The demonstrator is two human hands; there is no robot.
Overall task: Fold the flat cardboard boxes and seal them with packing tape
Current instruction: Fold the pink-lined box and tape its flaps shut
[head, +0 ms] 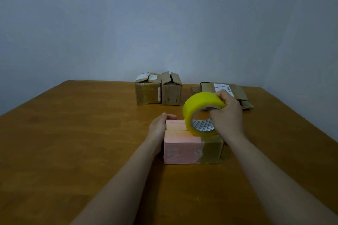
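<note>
Yellow tape roll [197, 104] stands on edge atop the closed pink box [179, 151]

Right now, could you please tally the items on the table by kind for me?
Pink box: 1
Standing brown boxes: 2
Pile of flat cardboard: 1 (its sheets cannot be counted)
Yellow tape roll: 1
Total: 5
</note>
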